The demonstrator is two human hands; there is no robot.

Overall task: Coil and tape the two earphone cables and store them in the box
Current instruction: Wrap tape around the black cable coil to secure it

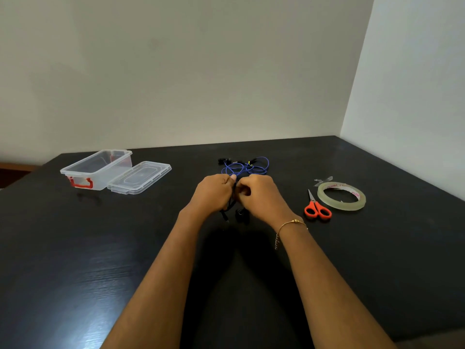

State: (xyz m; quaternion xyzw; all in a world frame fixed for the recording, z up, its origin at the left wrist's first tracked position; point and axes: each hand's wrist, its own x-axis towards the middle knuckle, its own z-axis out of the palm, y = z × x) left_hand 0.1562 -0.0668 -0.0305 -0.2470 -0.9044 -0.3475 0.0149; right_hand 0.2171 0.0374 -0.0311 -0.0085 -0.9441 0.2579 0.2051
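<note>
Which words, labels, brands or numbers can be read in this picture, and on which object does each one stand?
Tape roll: red print runs round the inner core, but it is too small and seen from too far to read.
Blue earphone cable: no readable marking.
Box, lid and scissors: no text visible.
So no text here can be quoted.

Black earphone cable: mostly hidden between left hand and right hand; coil state not discernible. Print on tape roll too small to read. Both forearms cut off at the picture's bottom edge.
</note>
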